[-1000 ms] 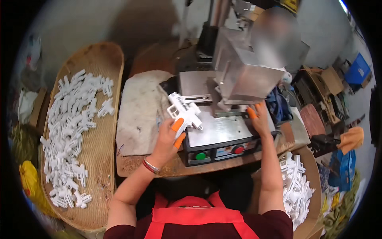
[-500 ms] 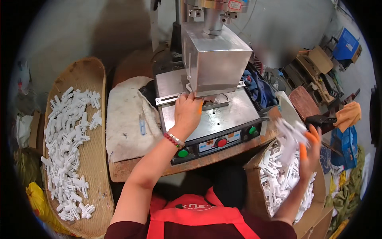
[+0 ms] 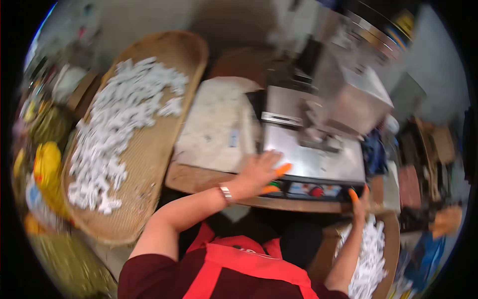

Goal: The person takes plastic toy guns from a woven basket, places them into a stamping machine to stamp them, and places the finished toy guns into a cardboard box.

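My left hand (image 3: 259, 173) lies over the front left corner of the metal press (image 3: 358, 104), empty, fingers spread. Its orange-covered thumb is at the green button (image 3: 272, 186). At the right end of the control panel (image 3: 314, 191), my right hand (image 3: 359, 202) holds nothing visible; its two orange-tipped digits stand apart, and the right button is hidden or blurred there. A red button (image 3: 316, 191) sits between the hands. Under the boxy press head (image 3: 356, 99) is a metal fixture (image 3: 318, 139), with a slotted bar (image 3: 282, 118) to its left. Motion blur hides what the fixture holds.
Many small white plastic pieces lie in the long woven tray (image 3: 149, 172) on the left. More white pieces (image 3: 369, 254) fill a cardboard box (image 3: 392, 236) at lower right. A pale cloth (image 3: 211, 122) covers the wooden table (image 3: 186, 178) beside the press. Blue cloth (image 3: 374, 152) lies right of it.
The view has swung left. My left hand has left the fixture for the left green button. My right hand has let go of the white pieces and moved to the panel's right end.
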`<state>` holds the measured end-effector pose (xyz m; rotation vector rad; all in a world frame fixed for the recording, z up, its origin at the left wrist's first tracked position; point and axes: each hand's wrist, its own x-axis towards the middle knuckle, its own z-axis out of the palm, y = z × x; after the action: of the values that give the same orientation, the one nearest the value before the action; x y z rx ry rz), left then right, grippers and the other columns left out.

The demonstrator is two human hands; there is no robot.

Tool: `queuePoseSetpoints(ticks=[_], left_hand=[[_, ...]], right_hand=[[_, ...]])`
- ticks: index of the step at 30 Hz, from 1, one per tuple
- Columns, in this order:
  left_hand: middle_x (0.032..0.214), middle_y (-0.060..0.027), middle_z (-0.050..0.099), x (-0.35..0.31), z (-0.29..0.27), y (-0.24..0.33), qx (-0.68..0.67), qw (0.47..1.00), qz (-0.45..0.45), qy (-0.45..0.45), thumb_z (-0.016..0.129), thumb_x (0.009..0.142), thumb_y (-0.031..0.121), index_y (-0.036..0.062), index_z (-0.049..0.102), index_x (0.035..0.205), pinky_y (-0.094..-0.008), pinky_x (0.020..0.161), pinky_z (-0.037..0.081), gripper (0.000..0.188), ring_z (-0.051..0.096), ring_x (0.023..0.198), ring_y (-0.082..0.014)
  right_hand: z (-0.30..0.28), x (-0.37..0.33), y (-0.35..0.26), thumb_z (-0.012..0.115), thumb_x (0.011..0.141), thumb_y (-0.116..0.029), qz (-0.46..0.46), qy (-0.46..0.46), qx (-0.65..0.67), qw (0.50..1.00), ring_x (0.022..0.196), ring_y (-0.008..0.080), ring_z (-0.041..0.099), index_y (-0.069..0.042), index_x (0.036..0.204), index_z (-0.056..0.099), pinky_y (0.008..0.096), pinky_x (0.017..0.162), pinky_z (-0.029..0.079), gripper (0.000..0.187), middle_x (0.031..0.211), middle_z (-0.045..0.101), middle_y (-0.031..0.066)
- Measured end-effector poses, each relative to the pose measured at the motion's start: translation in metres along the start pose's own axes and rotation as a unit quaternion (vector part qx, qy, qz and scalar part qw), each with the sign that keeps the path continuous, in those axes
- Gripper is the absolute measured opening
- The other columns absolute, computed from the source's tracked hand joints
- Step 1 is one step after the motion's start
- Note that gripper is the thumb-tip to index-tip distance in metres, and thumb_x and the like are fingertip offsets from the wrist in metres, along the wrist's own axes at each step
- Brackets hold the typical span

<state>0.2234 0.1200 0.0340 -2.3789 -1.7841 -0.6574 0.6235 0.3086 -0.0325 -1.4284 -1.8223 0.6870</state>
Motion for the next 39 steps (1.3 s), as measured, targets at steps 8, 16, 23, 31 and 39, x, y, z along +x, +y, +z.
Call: queuePoseSetpoints(ticks=[8, 16, 23, 31, 39], left_hand=[[0.101, -0.0151, 0.064, -0.065, -0.042, -0.172, -0.032, 0.943, -0.137, 0.301, 0.057, 0.076, -0.003, 0.0032, 0.066, 0.105, -0.0406, 0.088, 0.046, 0.031, 0.060, 0.098, -0.0337], [0.132, -0.0233, 0.050, -0.113, 0.010, -0.439, 0.079, 0.828, -0.554, 0.032, 0.057, 0.088, 0.032, 0.0118, 0.046, 0.136, -0.0466, 0.093, 0.045, 0.053, 0.049, 0.118, -0.0425], [0.147, -0.0351, 0.021, -0.223, 0.065, -0.417, 0.085, 0.841, -0.534, 0.033, 0.059, 0.079, 0.012, 0.0161, 0.033, 0.145, -0.0560, 0.110, 0.025, 0.071, 0.026, 0.131, -0.0547], [0.129, -0.0211, 0.053, -0.336, -0.039, -0.241, -0.181, 0.724, -0.635, 0.199, 0.057, 0.079, 0.005, 0.0082, 0.048, 0.136, -0.0418, 0.093, 0.044, 0.058, 0.056, 0.112, -0.0322], [0.134, -0.0200, 0.051, -0.022, -0.067, -0.039, -0.102, 0.972, -0.066, 0.202, 0.060, 0.074, -0.004, 0.0035, 0.050, 0.133, -0.0418, 0.107, 0.037, 0.060, 0.048, 0.125, -0.0350]], right_hand=[[-0.018, -0.012, 0.066, 0.042, 0.102, -0.027, 0.077, 0.001, 0.055, 0.996, 0.138, 0.0258, 0.028, 0.004, 0.142, 0.034, 0.0323, 0.112, 0.023, 0.051, 0.151, 0.028, 0.0170], [-0.020, -0.024, 0.049, 0.051, 0.098, -0.024, 0.168, 0.060, 0.093, 0.980, 0.136, 0.0246, 0.033, 0.001, 0.144, 0.033, 0.0362, 0.112, 0.026, 0.055, 0.149, 0.033, 0.0152], [0.012, -0.017, 0.035, 0.052, 0.098, -0.023, 0.139, 0.045, 0.124, 0.982, 0.136, 0.0243, 0.033, 0.001, 0.144, 0.033, 0.0359, 0.112, 0.026, 0.056, 0.149, 0.034, 0.0149], [0.013, 0.000, -0.033, 0.055, 0.095, -0.017, -0.079, 0.154, 0.093, 0.980, 0.133, 0.0243, 0.036, 0.003, 0.141, 0.038, 0.0352, 0.112, 0.025, 0.053, 0.146, 0.039, 0.0145], [0.099, 0.087, -0.128, 0.064, 0.086, -0.014, -0.326, 0.038, -0.050, 0.943, 0.113, 0.0375, 0.051, -0.002, 0.114, 0.060, 0.0442, 0.096, 0.039, 0.031, 0.120, 0.057, 0.0191]])
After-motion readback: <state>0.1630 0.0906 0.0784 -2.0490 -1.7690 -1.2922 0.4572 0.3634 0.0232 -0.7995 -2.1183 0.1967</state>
